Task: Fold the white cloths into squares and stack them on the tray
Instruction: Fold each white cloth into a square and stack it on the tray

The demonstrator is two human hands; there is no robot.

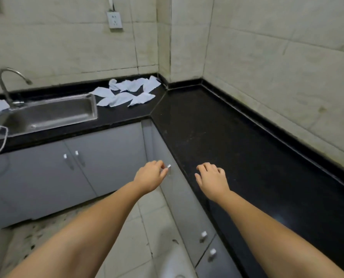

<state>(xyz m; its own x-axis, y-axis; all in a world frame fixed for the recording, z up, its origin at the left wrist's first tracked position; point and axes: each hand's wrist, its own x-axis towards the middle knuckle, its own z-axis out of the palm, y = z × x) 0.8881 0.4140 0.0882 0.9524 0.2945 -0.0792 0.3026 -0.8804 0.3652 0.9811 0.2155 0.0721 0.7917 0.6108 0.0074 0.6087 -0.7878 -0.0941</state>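
The crumpled white cloths [127, 92] lie in a heap far ahead on the shiny black stone counter [217, 137], near the corner. Both hands hold nothing, fingers loosely curled. The left hand [150, 176] is a bit nearer them than the right hand [212, 180]. The steel sink [46, 115] sits left. No tray shows.

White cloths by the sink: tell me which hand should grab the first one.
Left, probably. The white cloths lie far ahead and left of both hands. The left hand is nearer that side; the right hand hovers over bare countertop.
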